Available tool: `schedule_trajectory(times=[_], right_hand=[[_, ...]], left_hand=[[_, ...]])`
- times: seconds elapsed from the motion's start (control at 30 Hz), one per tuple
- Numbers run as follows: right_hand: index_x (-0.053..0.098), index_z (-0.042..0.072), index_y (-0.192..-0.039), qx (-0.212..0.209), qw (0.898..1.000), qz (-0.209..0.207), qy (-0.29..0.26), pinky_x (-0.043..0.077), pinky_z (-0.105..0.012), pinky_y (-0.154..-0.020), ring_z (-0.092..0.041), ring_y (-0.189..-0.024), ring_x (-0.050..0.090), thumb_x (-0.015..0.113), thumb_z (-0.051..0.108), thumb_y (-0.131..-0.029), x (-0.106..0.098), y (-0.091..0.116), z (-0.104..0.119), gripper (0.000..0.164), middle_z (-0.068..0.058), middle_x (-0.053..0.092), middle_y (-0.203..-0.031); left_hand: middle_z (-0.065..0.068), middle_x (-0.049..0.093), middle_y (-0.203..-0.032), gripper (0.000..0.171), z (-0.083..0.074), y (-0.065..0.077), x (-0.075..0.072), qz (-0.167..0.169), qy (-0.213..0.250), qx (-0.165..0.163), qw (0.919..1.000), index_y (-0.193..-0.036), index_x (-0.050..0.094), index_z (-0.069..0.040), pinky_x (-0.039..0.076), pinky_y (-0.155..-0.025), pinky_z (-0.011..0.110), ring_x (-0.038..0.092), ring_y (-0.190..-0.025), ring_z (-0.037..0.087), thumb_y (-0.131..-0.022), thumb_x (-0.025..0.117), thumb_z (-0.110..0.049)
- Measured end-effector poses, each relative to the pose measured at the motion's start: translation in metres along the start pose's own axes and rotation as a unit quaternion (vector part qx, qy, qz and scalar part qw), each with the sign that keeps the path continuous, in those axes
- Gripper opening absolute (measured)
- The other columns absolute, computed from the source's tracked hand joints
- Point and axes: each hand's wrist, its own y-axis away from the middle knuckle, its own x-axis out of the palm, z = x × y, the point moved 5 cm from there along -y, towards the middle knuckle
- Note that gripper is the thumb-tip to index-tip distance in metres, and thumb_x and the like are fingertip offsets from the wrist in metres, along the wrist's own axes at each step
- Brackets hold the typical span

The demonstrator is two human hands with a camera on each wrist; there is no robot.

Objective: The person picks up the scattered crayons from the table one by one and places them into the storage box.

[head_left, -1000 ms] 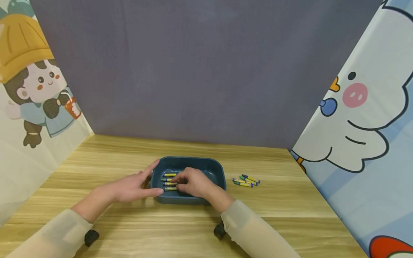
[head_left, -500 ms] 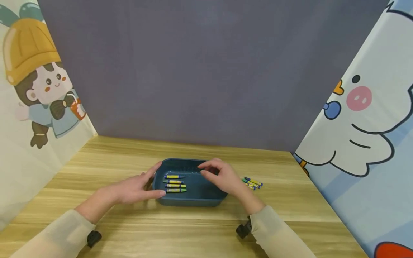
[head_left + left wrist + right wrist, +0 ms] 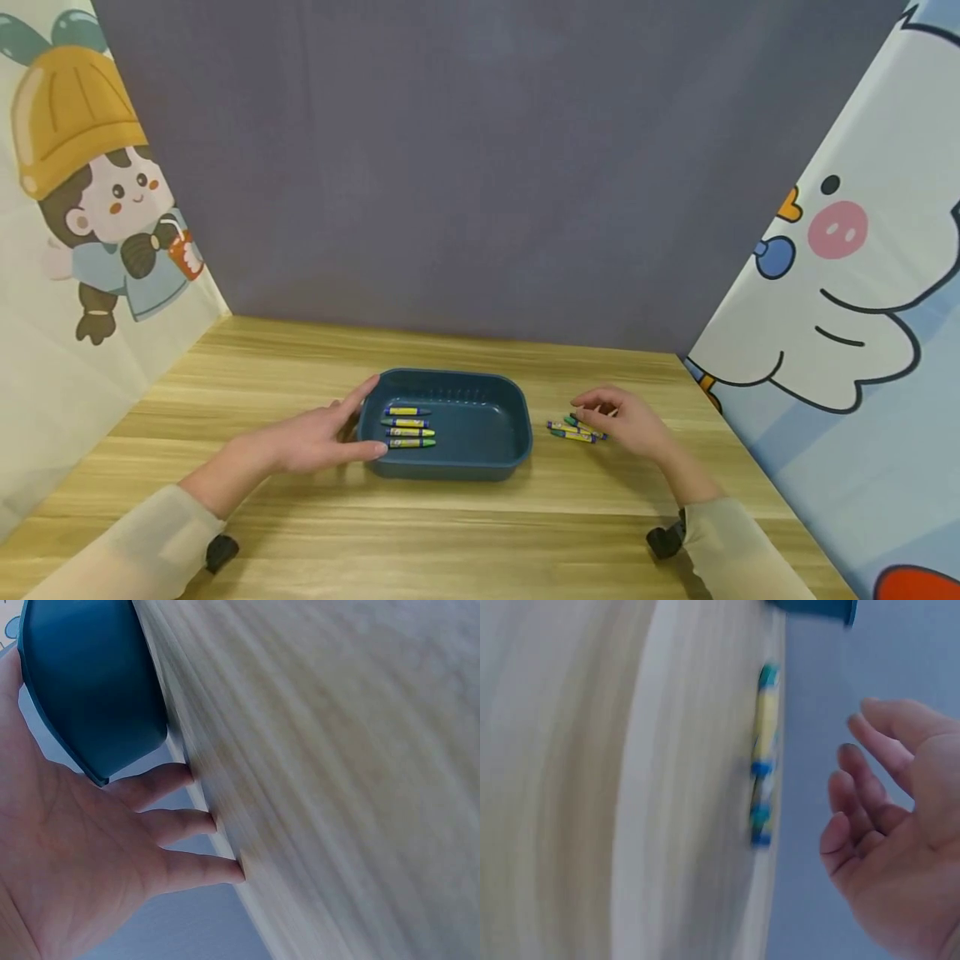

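Observation:
A dark blue tray (image 3: 450,469) sits mid-table with several crayons (image 3: 408,427) lined up in its left half. My left hand (image 3: 322,433) lies flat beside the tray's left end, with its straight fingers touching the wall. The left wrist view shows that hand (image 3: 90,847) against the tray (image 3: 90,682), fingertips on the wood. My right hand (image 3: 622,421) hovers by a small pile of loose crayons (image 3: 572,431) right of the tray, fingers loosely curled and holding nothing. In the right wrist view the crayons (image 3: 763,750) lie just clear of the right hand's fingers (image 3: 855,795).
The wooden table (image 3: 480,533) is boxed in by a grey backdrop (image 3: 480,167) behind and cartoon-printed cloth walls to the left (image 3: 82,250) and right (image 3: 847,292). A corner of the tray (image 3: 814,606) shows at the top of the right wrist view.
My right hand has left the tray and moved right to the loose crayons, holding nothing. The crayons in the tray are now uncovered. My left hand has stayed at the tray's left end.

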Motion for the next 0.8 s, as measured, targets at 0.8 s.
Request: schedule_trajectory(times=[0.8], right_hand=[[0.079, 0.014, -0.133, 0.047, 0.997, 0.058, 0.035, 0.057, -0.034, -0.082, -0.021, -0.108, 0.068, 0.073, 0.017, -0.106, -0.011, 0.001, -0.056, 0.028, -0.013, 0.076, -0.127]], left_hand=[[0.028, 0.048, -0.168, 0.112, 0.0, -0.001, 0.0, -0.008, 0.0, 0.006, 1.0, -0.178, -0.003, -0.021, 0.038, -0.123, 0.072, 0.05, -0.151, 0.054, -0.103, 0.066, -0.067]])
